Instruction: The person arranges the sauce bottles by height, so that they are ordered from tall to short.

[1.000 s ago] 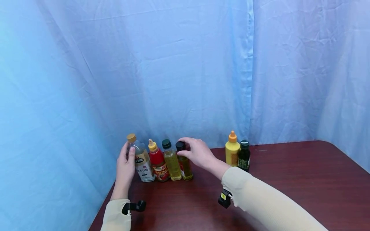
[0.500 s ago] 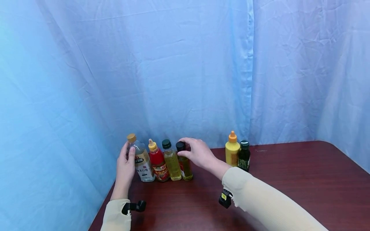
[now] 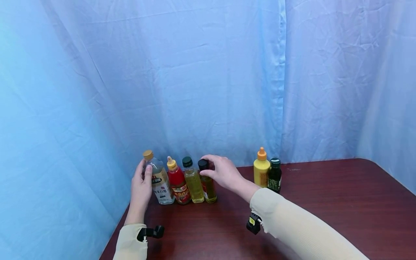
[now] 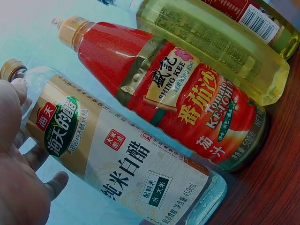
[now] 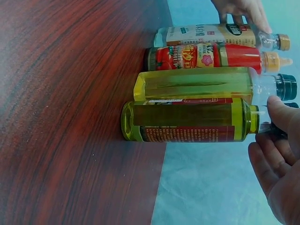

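Observation:
My left hand (image 3: 141,189) holds the clear white rice vinegar bottle (image 4: 136,164) by its upper part, below the gold cap, with the thumb in front. Beside it stands a red tomato ketchup bottle (image 4: 164,89) with a yellow nozzle cap. After that comes a pale yellow oil bottle (image 5: 197,84) with a dark green cap. My right hand (image 3: 225,174) pinches the neck and black cap of a darker oil bottle (image 5: 187,122) with a red label, at the row's right end. All these bottles stand upright, side by side.
On the dark red-brown table (image 3: 325,202), a yellow squeeze bottle (image 3: 261,171) with an orange nozzle stands further right. A small dark green bottle (image 3: 274,175) is next to it, partly behind my right forearm. Blue curtains (image 3: 208,90) hang along the back and left.

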`<act>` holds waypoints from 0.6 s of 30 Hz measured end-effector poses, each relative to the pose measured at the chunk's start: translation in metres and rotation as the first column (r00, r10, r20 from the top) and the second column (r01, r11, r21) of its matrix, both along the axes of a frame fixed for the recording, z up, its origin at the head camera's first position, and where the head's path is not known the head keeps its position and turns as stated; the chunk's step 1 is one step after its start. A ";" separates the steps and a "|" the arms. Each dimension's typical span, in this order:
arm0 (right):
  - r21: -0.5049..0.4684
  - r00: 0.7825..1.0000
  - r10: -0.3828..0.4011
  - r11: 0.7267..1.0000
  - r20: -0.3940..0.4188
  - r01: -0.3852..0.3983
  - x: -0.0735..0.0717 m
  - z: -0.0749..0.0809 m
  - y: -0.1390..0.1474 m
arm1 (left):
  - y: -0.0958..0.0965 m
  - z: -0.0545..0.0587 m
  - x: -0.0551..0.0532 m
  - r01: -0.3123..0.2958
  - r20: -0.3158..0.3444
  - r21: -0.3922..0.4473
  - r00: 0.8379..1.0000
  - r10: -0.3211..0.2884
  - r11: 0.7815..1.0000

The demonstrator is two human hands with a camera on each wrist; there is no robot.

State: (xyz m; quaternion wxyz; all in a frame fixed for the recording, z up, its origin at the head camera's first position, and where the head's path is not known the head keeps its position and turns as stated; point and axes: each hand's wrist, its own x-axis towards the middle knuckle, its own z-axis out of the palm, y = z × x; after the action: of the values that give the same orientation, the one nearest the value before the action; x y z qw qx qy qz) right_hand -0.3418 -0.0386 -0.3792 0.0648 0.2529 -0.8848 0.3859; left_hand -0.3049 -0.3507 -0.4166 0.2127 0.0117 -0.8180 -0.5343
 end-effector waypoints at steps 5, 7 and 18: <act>0.002 1.000 0.000 1.000 -0.007 0.000 0.000 0.000 0.000 | 0.000 0.000 0.000 -0.004 0.007 0.001 1.000 0.004 1.000; 0.001 1.000 0.000 1.000 -0.005 0.000 0.000 -0.001 0.000 | 0.000 0.000 0.000 -0.005 0.008 0.001 1.000 0.005 1.000; -0.001 1.000 0.000 1.000 -0.003 0.000 0.001 0.000 0.000 | 0.000 0.000 -0.001 -0.006 -0.005 -0.001 1.000 0.006 1.000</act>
State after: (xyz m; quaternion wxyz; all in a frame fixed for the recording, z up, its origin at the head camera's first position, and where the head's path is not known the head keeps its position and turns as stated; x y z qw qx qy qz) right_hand -0.3413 -0.0383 -0.3796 0.0661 0.2532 -0.8846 0.3859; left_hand -0.3056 -0.3507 -0.4165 0.2162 0.0127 -0.8177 -0.5334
